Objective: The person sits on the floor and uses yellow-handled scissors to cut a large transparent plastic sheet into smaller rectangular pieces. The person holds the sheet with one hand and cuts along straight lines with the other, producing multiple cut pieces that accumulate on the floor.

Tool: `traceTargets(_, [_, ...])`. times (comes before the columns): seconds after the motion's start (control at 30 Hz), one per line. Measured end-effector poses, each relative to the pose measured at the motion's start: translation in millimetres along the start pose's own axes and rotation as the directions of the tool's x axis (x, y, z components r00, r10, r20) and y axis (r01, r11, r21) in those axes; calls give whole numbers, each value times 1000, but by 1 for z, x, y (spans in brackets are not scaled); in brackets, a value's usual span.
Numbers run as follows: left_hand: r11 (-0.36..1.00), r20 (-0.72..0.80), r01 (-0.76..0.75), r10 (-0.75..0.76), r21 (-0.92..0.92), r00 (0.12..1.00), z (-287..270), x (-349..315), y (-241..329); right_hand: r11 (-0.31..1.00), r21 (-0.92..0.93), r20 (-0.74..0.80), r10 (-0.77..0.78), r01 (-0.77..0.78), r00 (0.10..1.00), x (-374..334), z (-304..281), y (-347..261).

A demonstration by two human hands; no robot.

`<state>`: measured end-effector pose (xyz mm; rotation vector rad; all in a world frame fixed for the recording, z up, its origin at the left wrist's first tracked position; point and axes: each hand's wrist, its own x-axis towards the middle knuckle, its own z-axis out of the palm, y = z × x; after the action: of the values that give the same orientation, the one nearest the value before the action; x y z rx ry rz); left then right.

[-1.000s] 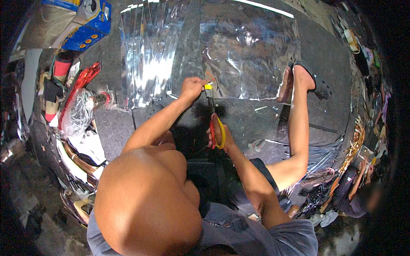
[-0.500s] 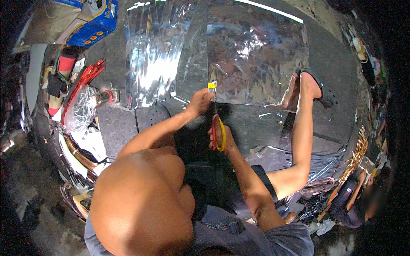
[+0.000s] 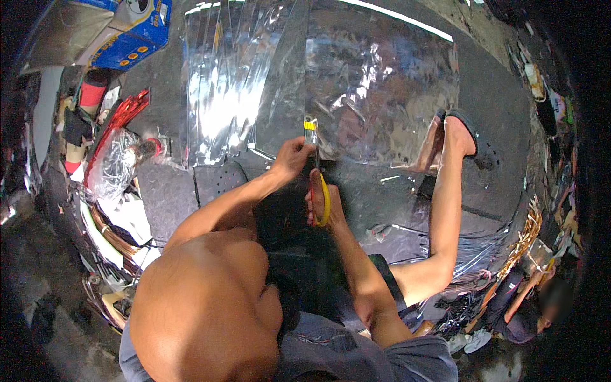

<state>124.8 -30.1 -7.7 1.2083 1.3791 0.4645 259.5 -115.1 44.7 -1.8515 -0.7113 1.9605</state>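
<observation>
My right hand [image 3: 326, 205] is closed through the handles of the scissors [image 3: 325, 202], which are red and yellow. Their dark blades point away from me, at the near left corner of a shiny clear film sheet [image 3: 382, 95]. Beside the blades, my left hand [image 3: 294, 157] is closed, its thumb and fingers pinching the film's edge. Just past the fingertips a small yellow piece [image 3: 309, 125] shows at the sheet's left edge; what it is I cannot tell. The blade tips are partly hidden by the left fingers and film.
Long shiny strips [image 3: 223, 95] lie left of the sheet on a dark mat. A blue box [image 3: 137, 35] stands at the far left, near red strips [image 3: 121, 121] and a clear plastic bag [image 3: 114, 165]. Bundled strands [image 3: 471, 254] lie at right, with another person [image 3: 522, 305] beyond.
The whole view has shifted slightly, with both hands still together at the film's corner. Reflections and creases in the sheet near its left edge have altered. The scissors remain in my right hand.
</observation>
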Motion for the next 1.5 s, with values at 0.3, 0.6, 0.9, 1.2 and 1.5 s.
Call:
traceTargets(0.3, [944,105,194,-172,-267,979,-17,-24,57,921,-77,-207,-388,381,898,100,-6,-56])
traceTargets(0.6, [985,129,31,-9,-167,992,-35,-39,76,973,-210,-81,-118,98,990,171,-25,-176])
traceTargets(0.9, [982,179,4,30,-187,983,-55,-64,102,892,-218,-156,-433,396,888,243,-33,-295])
traceTargets(1.2, [978,174,71,-37,-196,984,-66,-75,89,862,-262,-129,-477,434,870,249,-33,-313])
traceTargets(1.5, [980,94,61,-43,-190,995,-74,-87,79,927,-98,-159,-374,362,914,240,-32,-314])
